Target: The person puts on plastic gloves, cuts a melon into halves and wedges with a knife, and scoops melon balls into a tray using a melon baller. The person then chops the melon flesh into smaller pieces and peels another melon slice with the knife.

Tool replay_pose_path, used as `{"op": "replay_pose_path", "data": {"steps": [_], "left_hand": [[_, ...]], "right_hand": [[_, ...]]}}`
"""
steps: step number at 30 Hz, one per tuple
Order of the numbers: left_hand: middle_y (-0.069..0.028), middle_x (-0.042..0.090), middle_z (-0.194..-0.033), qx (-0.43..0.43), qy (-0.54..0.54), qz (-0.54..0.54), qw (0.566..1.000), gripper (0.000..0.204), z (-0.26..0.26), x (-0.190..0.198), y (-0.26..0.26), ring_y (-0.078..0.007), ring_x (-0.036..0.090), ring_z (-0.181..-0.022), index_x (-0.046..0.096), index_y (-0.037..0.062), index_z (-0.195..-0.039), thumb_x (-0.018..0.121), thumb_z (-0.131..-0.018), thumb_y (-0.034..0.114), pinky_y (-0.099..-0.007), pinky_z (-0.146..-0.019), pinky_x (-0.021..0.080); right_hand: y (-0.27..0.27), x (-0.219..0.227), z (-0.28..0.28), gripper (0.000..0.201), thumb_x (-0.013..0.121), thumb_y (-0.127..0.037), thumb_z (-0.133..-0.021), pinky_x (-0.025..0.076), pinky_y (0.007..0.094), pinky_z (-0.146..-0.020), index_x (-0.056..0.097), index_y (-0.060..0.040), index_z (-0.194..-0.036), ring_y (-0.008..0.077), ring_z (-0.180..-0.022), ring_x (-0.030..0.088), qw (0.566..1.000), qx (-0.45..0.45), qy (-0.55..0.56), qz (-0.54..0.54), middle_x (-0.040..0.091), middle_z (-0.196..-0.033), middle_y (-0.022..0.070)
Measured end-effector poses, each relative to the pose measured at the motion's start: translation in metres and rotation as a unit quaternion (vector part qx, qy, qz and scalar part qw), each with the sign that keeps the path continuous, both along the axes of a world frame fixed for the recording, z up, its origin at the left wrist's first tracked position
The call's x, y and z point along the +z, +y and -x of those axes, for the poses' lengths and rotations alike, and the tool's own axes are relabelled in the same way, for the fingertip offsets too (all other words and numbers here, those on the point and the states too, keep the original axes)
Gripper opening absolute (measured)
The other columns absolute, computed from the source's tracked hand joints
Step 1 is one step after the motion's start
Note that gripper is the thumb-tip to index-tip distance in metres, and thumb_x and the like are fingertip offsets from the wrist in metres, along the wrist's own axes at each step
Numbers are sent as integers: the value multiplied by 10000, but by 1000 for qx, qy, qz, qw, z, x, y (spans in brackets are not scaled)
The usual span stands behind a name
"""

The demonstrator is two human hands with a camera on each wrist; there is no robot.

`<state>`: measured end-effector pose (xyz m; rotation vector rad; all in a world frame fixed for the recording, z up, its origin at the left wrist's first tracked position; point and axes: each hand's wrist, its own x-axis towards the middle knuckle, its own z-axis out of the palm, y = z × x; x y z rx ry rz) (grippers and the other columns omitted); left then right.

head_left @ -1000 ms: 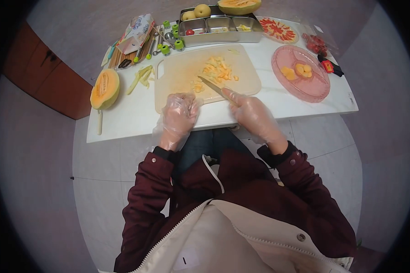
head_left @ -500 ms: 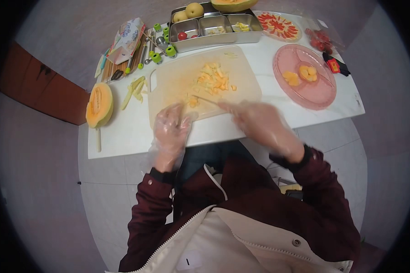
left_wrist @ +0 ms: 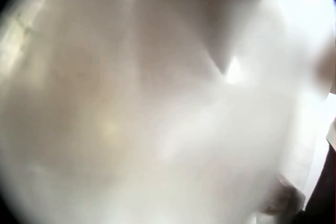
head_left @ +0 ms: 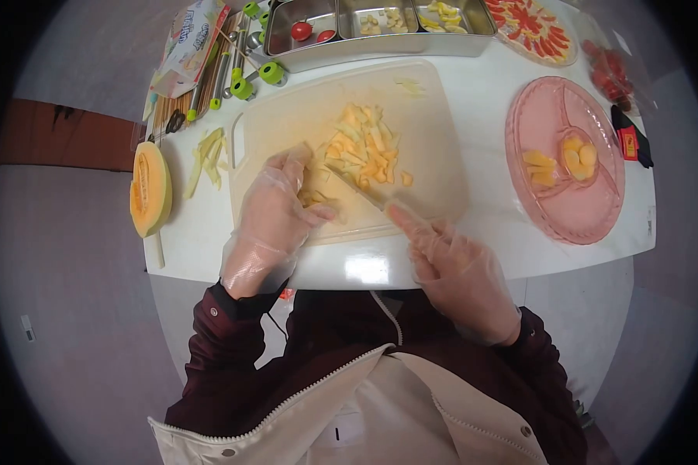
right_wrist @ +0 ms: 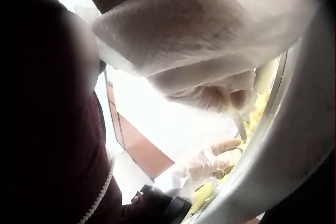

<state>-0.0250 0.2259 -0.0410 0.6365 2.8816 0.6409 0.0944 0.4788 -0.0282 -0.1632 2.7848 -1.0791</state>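
My gloved right hand [head_left: 461, 267] grips a knife [head_left: 374, 200] with the index finger stretched along it. The blade points up and left over the cutting board [head_left: 434, 159], its tip at the edge of a heap of chopped melon [head_left: 364, 143]. On the left of the board my gloved left hand [head_left: 267, 209] rests with fingers and thumb spread around a few melon pieces [head_left: 312, 198], partly hidden by the hand. In the right wrist view both gloved hands show, the left hand [right_wrist: 212, 161] beyond the right. Glove blur fills most of the left wrist view.
Half a melon [head_left: 151, 190] and pale rind strips [head_left: 207, 159] lie at the left. A pink divided plate [head_left: 523, 209] with melon pieces stands at the right. Along the back are a metal tray [head_left: 380, 56], green-handled tools [head_left: 271, 74] and a plate of red fruit slices [head_left: 531, 31].
The head view has moved closer over the table. My left hand has shifted from the board's front edge onto the board, around the melon pieces. The knife stays in my right hand near the heap.
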Motion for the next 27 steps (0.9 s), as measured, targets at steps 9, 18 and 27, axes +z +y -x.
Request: {"op": "replay_pose_path", "data": {"steps": [9,18,27], "left_hand": [[-220,642,-1272,-18,6,-60,998,680,-3,1,-12,-413,645,-1101,657,16,-1221,941,-617,144,-450,-922,542],[-178,639,-1281,8,4,-84,996,730,-17,-6,-31,-385,658,-1102,641,69,-1291,929,-621,113,-420,-897,560],[-131,633,-1135,96,-37,-211,972,553,-31,-24,-27,-248,679,-889,670,78,-1218,891,-711,56,-350,-722,567]], "right_hand": [[4,-8,4,617,609,-83,-943,565,455,-744,517,-218,-1538,361,-817,677,999,16,-13,31,691,-1050,138],[-6,-3,10,626,606,-68,-957,549,455,-920,478,-188,-1558,403,-1028,686,987,16,-126,103,691,-1271,182],[-26,-4,14,646,649,-64,-952,558,440,-875,472,-187,-1561,366,-972,691,981,58,-138,124,693,-1278,162]]}}
